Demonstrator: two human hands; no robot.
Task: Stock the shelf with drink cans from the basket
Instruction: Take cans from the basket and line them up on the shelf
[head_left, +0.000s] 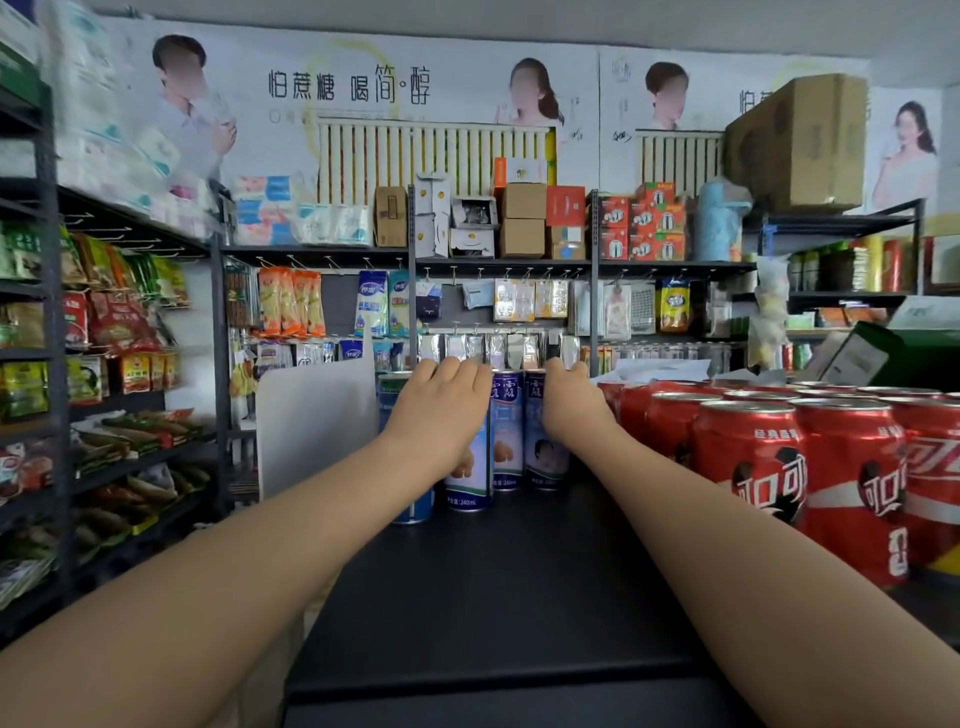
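Both arms reach forward over a dark shelf (493, 597) toward a small group of tall blue-and-white cans (506, 436) standing upright at its far end. The left hand (441, 410) lies over the top and front of the nearest can (470, 483), its fingers curled over the rim; it seems to hold that can, though the palm hides the contact. Another blue can (408, 499) stands just to the left, partly behind the left wrist. The right hand (569, 400) rests against the right side of the rightmost blue-and-white can (543, 452), fingers bent over its upper edge, so it appears to grip or steady it; how firmly it holds cannot be told.

To the right, on the same shelf, red cola cans (753, 462) stand packed in rows, close beside the right forearm. A white divider (311, 421) stands upright at the shelf's left edge, just beside the blue cans.

Behind the cans, hooks carry hanging packets (291, 301), and a higher shelf holds cartons (522, 218) and tissue packs (265, 213). A large cardboard box (800, 140) sits up at the right. Racks of snack bags (119, 317) fill the left side. Posters (337, 88) cover the back wall.
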